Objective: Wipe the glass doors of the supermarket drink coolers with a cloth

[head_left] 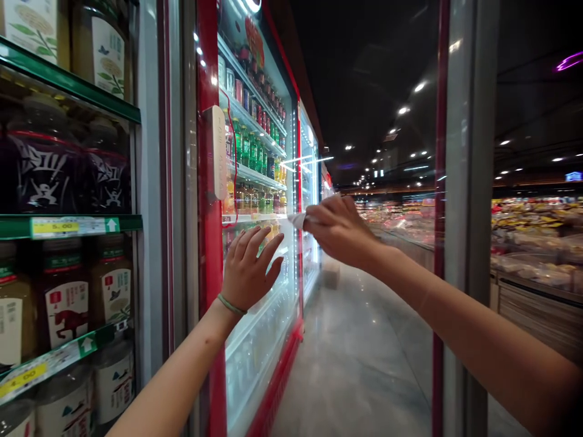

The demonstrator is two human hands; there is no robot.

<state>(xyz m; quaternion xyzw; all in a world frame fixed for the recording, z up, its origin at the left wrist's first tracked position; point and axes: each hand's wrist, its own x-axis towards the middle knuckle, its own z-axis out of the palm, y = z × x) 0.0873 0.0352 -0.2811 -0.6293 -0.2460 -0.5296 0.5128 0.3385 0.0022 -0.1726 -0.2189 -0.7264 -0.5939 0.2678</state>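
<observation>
My left hand (250, 267) is raised in the middle of the view, fingers spread and holding nothing, with a thin green band (231, 304) round the wrist. To its right and a little higher, my right hand (334, 227) is closed round a small crumpled white cloth (297, 220); whether it is fabric or paper I cannot tell. Both hands are by the clear pane of a glass door, whose grey frame (469, 182) rises on the right. Whether either hand touches the glass is unclear. Behind them is a red-framed drinks cooler (277, 370) with lit shelves.
At left, close by, open shelves hold bottled drinks (68, 297) above green price rails (75, 226). A pale upright device (219, 152) sits on the cooler's red frame. A grey shiny floor (364, 364) runs down the aisle; display bins (537, 243) stand at right.
</observation>
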